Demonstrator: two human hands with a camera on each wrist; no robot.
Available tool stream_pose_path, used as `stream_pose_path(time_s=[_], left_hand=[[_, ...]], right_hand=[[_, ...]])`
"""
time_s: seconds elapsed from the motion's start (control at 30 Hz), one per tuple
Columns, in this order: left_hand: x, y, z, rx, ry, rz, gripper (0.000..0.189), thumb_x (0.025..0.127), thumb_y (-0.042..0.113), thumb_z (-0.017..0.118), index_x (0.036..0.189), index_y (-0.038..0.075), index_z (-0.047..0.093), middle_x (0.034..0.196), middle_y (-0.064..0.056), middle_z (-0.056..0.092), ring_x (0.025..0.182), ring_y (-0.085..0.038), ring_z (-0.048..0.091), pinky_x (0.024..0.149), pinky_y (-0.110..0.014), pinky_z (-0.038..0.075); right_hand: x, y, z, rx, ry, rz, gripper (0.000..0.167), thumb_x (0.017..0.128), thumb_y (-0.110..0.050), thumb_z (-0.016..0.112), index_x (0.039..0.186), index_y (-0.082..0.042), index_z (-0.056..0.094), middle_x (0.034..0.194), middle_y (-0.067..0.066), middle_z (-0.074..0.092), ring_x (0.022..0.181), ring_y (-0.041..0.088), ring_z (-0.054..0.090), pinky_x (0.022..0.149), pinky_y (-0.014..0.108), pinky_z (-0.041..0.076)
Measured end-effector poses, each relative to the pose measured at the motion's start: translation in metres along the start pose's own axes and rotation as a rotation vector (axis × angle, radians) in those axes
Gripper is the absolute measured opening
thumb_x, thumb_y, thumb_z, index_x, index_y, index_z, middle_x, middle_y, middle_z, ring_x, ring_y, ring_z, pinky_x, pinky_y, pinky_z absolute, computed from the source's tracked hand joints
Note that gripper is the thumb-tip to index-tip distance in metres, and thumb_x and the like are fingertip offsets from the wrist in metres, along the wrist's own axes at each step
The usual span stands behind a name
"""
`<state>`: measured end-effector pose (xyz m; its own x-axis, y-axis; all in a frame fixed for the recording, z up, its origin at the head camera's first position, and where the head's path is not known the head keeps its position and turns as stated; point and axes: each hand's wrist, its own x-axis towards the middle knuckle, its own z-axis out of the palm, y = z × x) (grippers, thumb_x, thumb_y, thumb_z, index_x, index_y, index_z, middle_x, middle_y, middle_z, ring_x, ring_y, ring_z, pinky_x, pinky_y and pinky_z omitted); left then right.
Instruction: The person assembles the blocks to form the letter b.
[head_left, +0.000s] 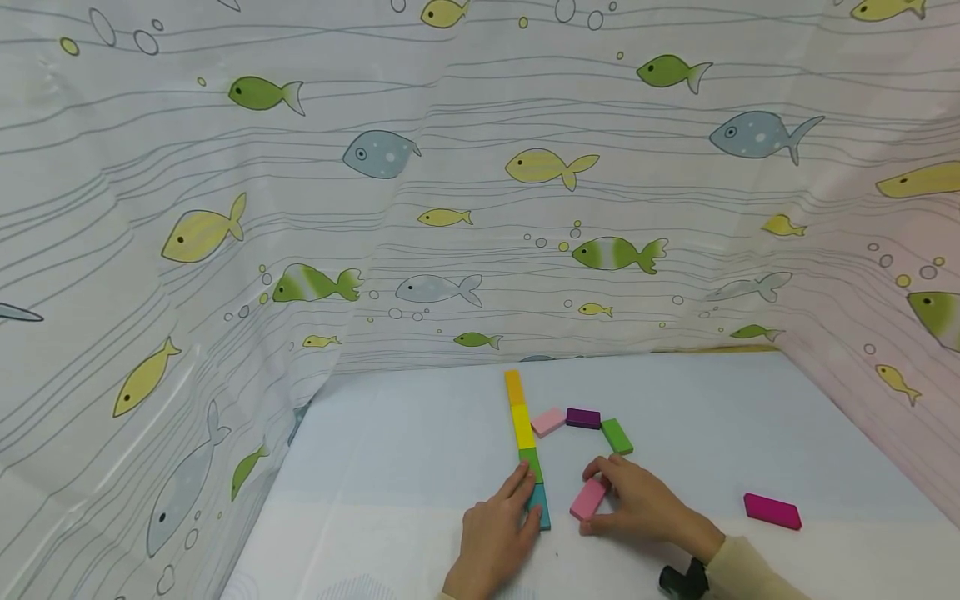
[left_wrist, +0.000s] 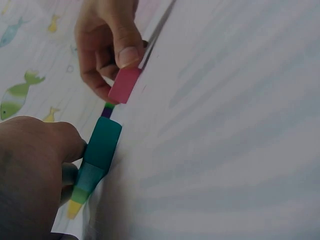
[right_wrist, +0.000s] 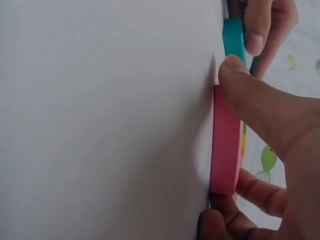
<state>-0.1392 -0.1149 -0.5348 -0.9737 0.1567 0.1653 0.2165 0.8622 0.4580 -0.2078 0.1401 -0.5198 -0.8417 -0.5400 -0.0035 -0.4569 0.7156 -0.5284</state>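
Observation:
A straight column of rectangular blocks runs away from me in the head view: a teal block (head_left: 541,508) nearest, then a green block (head_left: 531,465), a yellow block (head_left: 522,427) and an orange block (head_left: 513,387). My left hand (head_left: 495,533) lies along the column's left side, its fingertips touching the green block and its thumb at the teal one. Between thumb and fingers, my right hand (head_left: 645,504) pinches a pink block (right_wrist: 226,142) by its ends, low over the table. From the column's right side curve a light pink block (head_left: 549,422), a purple block (head_left: 583,418) and another green block (head_left: 617,437).
A magenta block (head_left: 772,511) lies apart on the right of the white table (head_left: 397,450). By the right sleeve (head_left: 750,571) is a black object (head_left: 682,581), partly out of frame. A fish-patterned curtain (head_left: 480,242) encloses the back and sides.

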Motion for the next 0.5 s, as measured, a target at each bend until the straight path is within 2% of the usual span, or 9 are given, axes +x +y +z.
stream_pose_path(time_s=[0.23,0.5], left_hand=[[0.000,0.000,0.000,0.003,-0.014,-0.015,0.049,0.104,0.035,0.066,0.150,0.019,0.063,0.162,0.006,0.053,0.045,-0.007,0.034,0.048,-0.023,0.033],[0.001,0.001,0.000,-0.004,-0.022,-0.017,0.050,0.103,0.036,0.067,0.150,0.020,0.063,0.162,0.006,0.053,0.047,-0.007,0.036,0.048,-0.024,0.035]], right_hand=[[0.007,-0.006,0.009,-0.041,0.005,0.010,0.070,0.072,-0.069,0.088,0.117,-0.022,0.064,0.098,-0.009,0.064,0.088,0.006,0.057,0.077,0.032,0.054],[0.011,-0.016,0.014,-0.054,-0.003,0.043,0.069,0.072,-0.067,0.089,0.115,-0.021,0.063,0.098,-0.008,0.064,0.087,0.008,0.057,0.075,0.032,0.053]])
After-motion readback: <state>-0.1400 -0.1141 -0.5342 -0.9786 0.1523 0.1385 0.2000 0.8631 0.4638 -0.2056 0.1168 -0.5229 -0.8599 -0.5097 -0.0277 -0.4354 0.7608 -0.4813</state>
